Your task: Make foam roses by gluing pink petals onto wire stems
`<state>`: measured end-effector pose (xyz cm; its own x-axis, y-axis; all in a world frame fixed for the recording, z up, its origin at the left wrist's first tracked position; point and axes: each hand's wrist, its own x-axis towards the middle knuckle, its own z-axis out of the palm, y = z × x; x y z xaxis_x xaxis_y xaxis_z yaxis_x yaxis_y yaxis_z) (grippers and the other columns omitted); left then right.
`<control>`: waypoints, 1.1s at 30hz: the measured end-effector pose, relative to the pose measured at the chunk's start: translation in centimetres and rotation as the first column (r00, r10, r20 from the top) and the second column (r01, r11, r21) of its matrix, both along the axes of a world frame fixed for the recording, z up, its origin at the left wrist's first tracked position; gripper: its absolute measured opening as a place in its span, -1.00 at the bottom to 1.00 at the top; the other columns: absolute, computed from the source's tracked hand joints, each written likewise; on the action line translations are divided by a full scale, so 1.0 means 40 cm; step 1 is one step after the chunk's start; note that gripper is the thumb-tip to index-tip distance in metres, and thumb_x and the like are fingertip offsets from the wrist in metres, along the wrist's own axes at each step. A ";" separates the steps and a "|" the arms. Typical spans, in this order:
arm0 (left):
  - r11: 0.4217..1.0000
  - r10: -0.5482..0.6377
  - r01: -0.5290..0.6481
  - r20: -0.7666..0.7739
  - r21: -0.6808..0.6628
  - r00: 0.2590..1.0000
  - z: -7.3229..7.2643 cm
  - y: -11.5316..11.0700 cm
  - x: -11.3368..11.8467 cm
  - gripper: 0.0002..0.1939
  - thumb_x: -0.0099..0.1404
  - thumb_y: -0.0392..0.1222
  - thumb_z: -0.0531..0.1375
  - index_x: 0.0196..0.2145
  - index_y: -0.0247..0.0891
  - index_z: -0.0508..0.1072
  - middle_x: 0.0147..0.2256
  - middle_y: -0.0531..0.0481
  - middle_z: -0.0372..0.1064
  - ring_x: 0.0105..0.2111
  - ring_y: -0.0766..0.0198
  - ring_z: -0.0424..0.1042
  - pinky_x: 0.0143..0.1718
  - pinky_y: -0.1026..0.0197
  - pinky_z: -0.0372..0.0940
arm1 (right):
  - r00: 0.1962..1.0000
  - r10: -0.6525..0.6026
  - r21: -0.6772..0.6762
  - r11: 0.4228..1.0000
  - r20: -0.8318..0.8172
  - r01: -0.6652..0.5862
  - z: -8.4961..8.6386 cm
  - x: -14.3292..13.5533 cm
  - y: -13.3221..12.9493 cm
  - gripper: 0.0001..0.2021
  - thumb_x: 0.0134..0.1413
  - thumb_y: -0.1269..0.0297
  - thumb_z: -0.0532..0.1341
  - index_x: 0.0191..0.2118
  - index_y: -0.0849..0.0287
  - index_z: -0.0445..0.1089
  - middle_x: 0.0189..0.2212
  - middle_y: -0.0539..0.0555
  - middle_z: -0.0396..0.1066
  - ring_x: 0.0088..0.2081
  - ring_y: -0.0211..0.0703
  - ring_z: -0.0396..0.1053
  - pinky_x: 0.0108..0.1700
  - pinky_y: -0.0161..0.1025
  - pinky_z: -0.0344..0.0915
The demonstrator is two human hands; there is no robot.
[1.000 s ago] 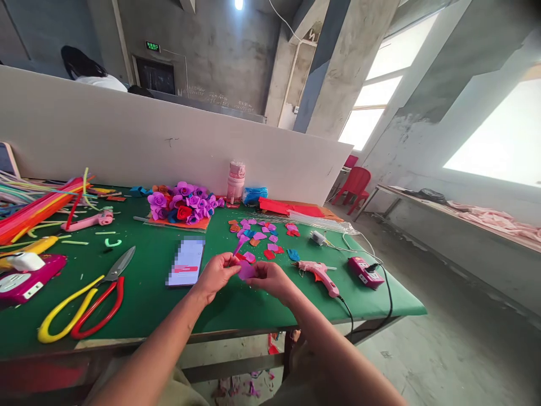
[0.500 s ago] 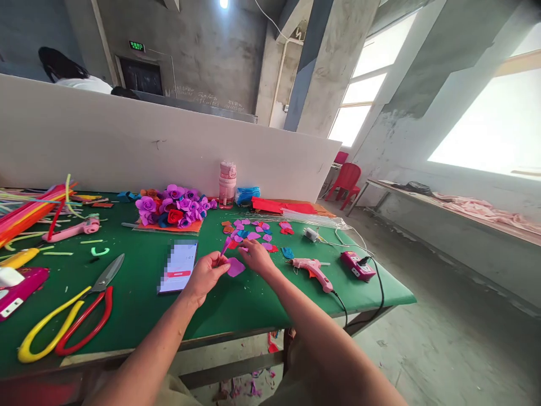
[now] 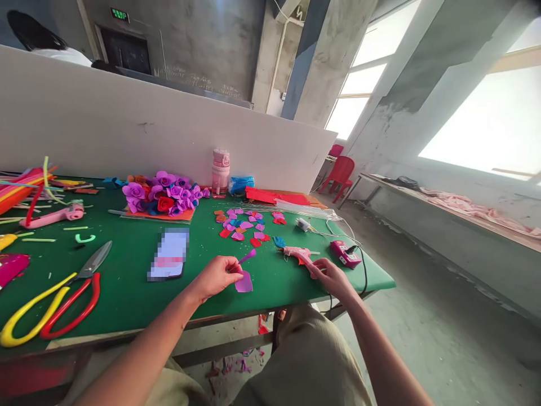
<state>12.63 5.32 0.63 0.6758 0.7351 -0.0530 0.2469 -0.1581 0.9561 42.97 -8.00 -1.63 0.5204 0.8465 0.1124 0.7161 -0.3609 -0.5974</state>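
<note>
Left hand (image 3: 215, 276): pinches a purple petal (image 3: 244, 282) and thin stem (image 3: 247, 256) near the worktop (image 3: 127, 293) front edge.
Right hand (image 3: 332, 276): closing on the pink glue gun (image 3: 298, 255); grasp unclear.
Risk: hot nozzle may burn fingers; the cord (image 3: 363, 270) could snag.

We see the phone (image 3: 168, 255) lying on the table (image 3: 127, 293), scissors (image 3: 54, 304) to its left, loose petals (image 3: 243, 225) to its right, the glue gun (image 3: 298, 254) farther right, foam roses (image 3: 163, 194) behind.
</note>
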 end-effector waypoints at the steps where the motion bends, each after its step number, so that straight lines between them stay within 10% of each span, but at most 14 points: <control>1: 1.000 0.009 -0.009 -0.001 0.002 1.000 -0.007 -0.001 0.008 -0.84 -0.05 -0.13 0.22 -0.60 -0.28 0.38 -0.58 0.07 0.33 -0.49 0.29 0.30 -0.40 0.27 0.16 | 1.000 0.022 -0.032 0.999 -0.014 -0.023 -0.005 0.001 0.002 -0.68 0.00 -0.02 0.09 -0.35 0.14 0.36 -0.50 0.02 0.46 -0.41 -0.13 0.39 -0.36 -0.27 0.22; 10: 0.987 0.126 -0.115 -0.092 0.110 0.988 -0.061 0.018 0.014 -0.80 -0.06 -0.09 0.23 -0.63 -0.29 0.42 -0.59 0.01 0.39 -0.52 0.26 0.31 -0.46 0.26 0.15 | 0.994 -0.014 -0.138 0.990 0.110 0.029 -0.016 0.021 0.047 -0.87 -0.08 0.22 0.10 -0.53 0.12 0.20 -0.58 -0.01 0.33 -0.49 -0.16 0.29 -0.47 -0.28 0.10; 14: 0.988 0.122 -0.114 -0.071 0.107 0.990 -0.064 0.017 0.011 -0.80 -0.06 -0.08 0.23 -0.64 -0.28 0.43 -0.60 0.02 0.40 -0.54 0.27 0.32 -0.49 0.27 0.14 | 0.972 -0.027 0.034 0.999 -0.234 0.036 -0.002 0.010 0.014 -0.79 -0.05 0.14 0.14 -0.32 0.14 0.22 -0.53 -0.01 0.37 -0.48 -0.16 0.35 -0.41 -0.24 0.25; 17: 0.990 0.121 -0.114 -0.071 0.087 0.990 -0.061 0.016 0.012 -0.80 -0.07 -0.08 0.23 -0.65 -0.27 0.43 -0.61 0.02 0.40 -0.54 0.27 0.32 -0.49 0.28 0.14 | 0.827 0.079 0.250 0.965 -0.557 0.077 0.031 -0.027 -0.016 -0.56 -0.18 0.09 0.29 -0.14 0.14 0.24 -0.48 -0.03 0.35 -0.45 -0.21 0.35 -0.28 -0.19 0.34; 23: 0.983 0.137 -0.122 -0.104 0.136 0.985 -0.069 0.019 0.010 -0.83 -0.06 -0.11 0.21 -0.65 -0.26 0.42 -0.61 0.02 0.40 -0.54 0.26 0.31 -0.52 0.28 0.10 | 0.522 0.123 0.132 0.991 -0.844 -0.019 0.099 -0.122 -0.035 -0.70 -0.04 -0.02 0.21 -0.36 0.15 0.34 -0.57 0.00 0.27 -0.57 -0.27 0.25 -0.46 -0.25 0.31; 33: 0.973 0.163 -0.139 -0.121 0.182 0.979 -0.067 0.015 0.012 -0.87 -0.07 -0.17 0.20 -0.68 -0.25 0.40 -0.64 0.04 0.38 -0.56 0.28 0.30 -0.54 0.28 0.08 | 0.741 0.233 0.019 0.959 -0.630 -0.284 0.170 -0.238 -0.045 -0.57 -0.03 -0.14 0.16 -0.28 0.17 0.37 -0.70 -0.07 0.18 -0.66 -0.32 0.06 -0.60 -0.35 -0.01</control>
